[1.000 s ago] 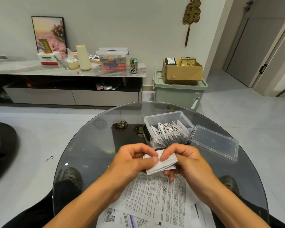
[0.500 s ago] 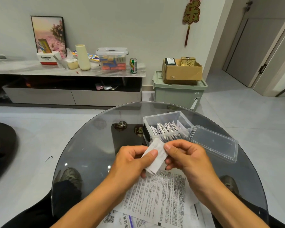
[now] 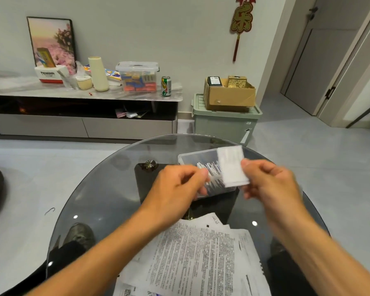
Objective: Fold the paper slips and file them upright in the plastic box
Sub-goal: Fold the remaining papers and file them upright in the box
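Head view: right hand [image 3: 269,184] pinches folded slip [image 3: 232,165].

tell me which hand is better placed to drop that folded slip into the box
The right hand: its fingers already pinch the folded slip over the plastic box. The left hand holds nothing.

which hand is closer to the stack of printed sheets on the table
Left. The left hand hangs just above the far edge of the printed sheets, holding nothing. The right hand is raised higher over the plastic box, pinching the folded slip.
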Tool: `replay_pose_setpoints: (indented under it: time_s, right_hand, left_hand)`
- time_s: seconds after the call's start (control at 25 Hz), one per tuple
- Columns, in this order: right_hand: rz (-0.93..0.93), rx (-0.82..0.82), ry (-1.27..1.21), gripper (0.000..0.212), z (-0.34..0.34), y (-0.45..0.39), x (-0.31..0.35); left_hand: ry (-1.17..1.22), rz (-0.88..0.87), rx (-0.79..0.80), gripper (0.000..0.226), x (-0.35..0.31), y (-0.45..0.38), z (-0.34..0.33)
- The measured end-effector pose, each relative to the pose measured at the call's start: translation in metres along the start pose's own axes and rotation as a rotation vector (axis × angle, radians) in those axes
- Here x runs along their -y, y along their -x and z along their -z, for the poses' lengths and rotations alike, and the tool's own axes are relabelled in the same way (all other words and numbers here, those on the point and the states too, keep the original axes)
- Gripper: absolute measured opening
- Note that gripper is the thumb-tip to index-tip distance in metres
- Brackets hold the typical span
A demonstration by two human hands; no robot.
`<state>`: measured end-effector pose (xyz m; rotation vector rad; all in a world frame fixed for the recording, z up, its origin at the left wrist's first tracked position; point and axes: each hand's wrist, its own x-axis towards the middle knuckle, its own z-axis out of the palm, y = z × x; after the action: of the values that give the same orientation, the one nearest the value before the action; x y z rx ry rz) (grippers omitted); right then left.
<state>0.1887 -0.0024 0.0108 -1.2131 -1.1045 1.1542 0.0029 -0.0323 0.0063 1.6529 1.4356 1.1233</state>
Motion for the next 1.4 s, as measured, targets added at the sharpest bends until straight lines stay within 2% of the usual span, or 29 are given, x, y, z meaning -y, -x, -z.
replay_pose_setpoints:
  time_s: [0.08,0.12,0.24,0.32,0.44,0.52,0.64,0.76,0.88,1.24,1.4]
  right_hand:
    - [0.001,-0.129,0.032,0.014,0.016,-0.039,0.011]
    - [-0.021,-0.158,0.064,0.013,0.02,-0.057,0.011]
    - [-0.101,-0.185,0.12,0.018,0.024,-0.094,-0.01]
    - [-0.136,-0.187,0.099,0.018,0.022,-0.104,-0.022]
    - [-0.181,-0.178,0.041,0.014,0.019,-0.108,-0.025]
    - [-0.147,-0.158,0.069,0.013,0.016,-0.107,-0.022]
    - [0.0,-0.183,0.254,0.016,0.017,-0.103,-0.017]
    - [0.248,-0.235,0.559,0.021,0.02,-0.102,-0.017]
    - [0.419,-0.209,0.781,0.023,0.015,-0.098,-0.018]
    - [0.575,-0.156,1.021,0.02,0.01,-0.1,-0.019]
    - [0.611,0.007,1.344,0.02,-0.001,-0.096,-0.017]
  left_hand:
    - [-0.302,-0.191,0.072,0.018,-0.008,-0.042,-0.002]
    - [-0.447,-0.267,0.142,0.02,-0.007,-0.065,-0.007]
    - [-0.749,-0.398,0.379,0.043,0.011,-0.124,-0.029]
    - [-0.891,-0.488,0.492,0.052,0.02,-0.141,-0.038]
    - [-1.003,-0.6,0.584,0.054,0.024,-0.152,-0.038]
    - [-1.107,-0.636,0.622,0.055,0.023,-0.156,-0.038]
    - [-1.111,-0.622,0.637,0.049,0.02,-0.155,-0.038]
    - [-1.097,-0.592,0.646,0.048,0.02,-0.152,-0.037]
    - [-1.081,-0.572,0.621,0.046,0.018,-0.151,-0.036]
    - [-1.191,-0.611,0.679,0.043,0.019,-0.153,-0.038]
    - [-1.196,-0.608,0.641,0.042,0.021,-0.152,-0.039]
